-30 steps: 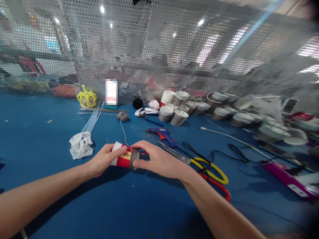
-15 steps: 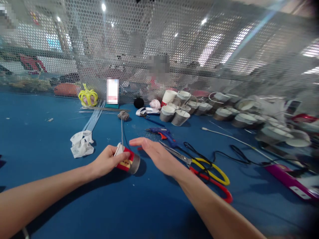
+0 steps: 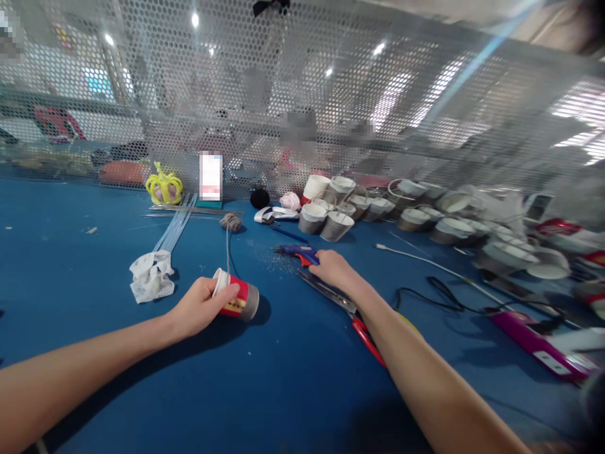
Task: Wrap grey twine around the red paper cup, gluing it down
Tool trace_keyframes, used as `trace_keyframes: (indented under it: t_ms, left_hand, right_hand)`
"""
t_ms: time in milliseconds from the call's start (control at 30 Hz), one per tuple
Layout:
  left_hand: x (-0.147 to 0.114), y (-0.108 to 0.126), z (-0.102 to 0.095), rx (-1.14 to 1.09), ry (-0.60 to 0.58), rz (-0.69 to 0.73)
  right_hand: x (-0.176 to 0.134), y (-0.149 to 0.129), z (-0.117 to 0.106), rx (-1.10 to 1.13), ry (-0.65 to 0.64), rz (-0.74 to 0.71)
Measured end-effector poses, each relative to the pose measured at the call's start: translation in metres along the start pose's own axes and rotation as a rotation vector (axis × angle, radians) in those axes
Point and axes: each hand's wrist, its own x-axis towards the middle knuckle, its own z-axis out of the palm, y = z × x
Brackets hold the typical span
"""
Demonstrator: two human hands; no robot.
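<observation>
My left hand (image 3: 201,302) grips a red paper cup (image 3: 242,291) that lies tilted on its side, its rim toward my palm. Grey yarn covers the cup's base end, and a strand runs up to a small ball of grey yarn (image 3: 231,222). My right hand (image 3: 333,270) is closed round the handle of a blue hot glue gun (image 3: 299,251) with a red trigger; the nozzle points left. Under my right forearm lies a large pair of scissors (image 3: 326,291), its red and yellow handles partly hidden.
Several grey-wrapped cups (image 3: 335,226) stand at the back right. A purple power strip (image 3: 529,343) and a white cable (image 3: 425,257) lie to the right. Crumpled white paper (image 3: 152,277), glue sticks (image 3: 177,228) and a phone (image 3: 210,176) are at the left. Perforated metal mesh (image 3: 265,82) rises behind.
My right hand has moved right from beside the cup and taken hold of the glue gun's handle. My left hand still holds the cup. The whole view has shifted slightly.
</observation>
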Motion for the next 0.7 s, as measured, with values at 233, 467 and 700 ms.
trace_keyframes:
  t_ms: [233, 467, 700]
  left_hand:
    - [-0.002, -0.001, 0.001, 0.003, -0.02, -0.003]
    - [-0.002, -0.002, 0.001, 0.02, -0.021, -0.014]
    - [0.005, -0.004, 0.0, -0.028, 0.077, -0.047]
  right_hand:
    - [-0.022, -0.013, -0.019, 0.217, 0.049, -0.002]
    - [-0.079, -0.038, -0.038, 0.633, -0.239, -0.186]
    - [-0.106, -0.046, -0.031, 0.514, -0.321, -0.17]
